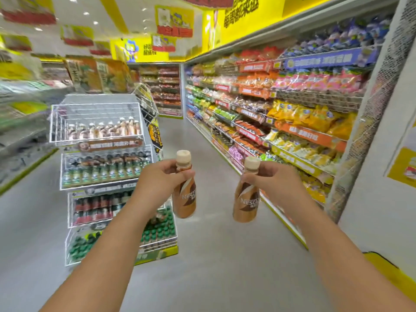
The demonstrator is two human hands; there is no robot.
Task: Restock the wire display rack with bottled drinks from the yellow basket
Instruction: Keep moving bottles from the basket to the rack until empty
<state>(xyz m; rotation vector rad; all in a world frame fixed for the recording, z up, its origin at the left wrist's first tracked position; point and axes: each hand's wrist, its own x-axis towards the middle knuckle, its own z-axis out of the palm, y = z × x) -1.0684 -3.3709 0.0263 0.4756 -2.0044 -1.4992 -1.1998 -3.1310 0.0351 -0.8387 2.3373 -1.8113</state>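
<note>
My left hand [161,176] grips a brown coffee bottle [185,197] by its neck, just under the beige cap. My right hand [270,180] grips a second, matching coffee bottle [246,203] the same way. Both bottles hang upright in the aisle, side by side and apart. The white wire display rack [99,163] stands to the left of my hands, with several tiers of bottled drinks. Its top tier [96,122] holds a row of pale bottles with room above them. A yellow edge [387,273] at the lower right may be the basket; I cannot tell.
A long shelf wall [281,113] of packaged snacks runs down the right side of the aisle. A white pillar [382,143] stands close at the right. More shelving [20,122] lies at the far left. Grey floor [209,255] stretches ahead between rack and shelves.
</note>
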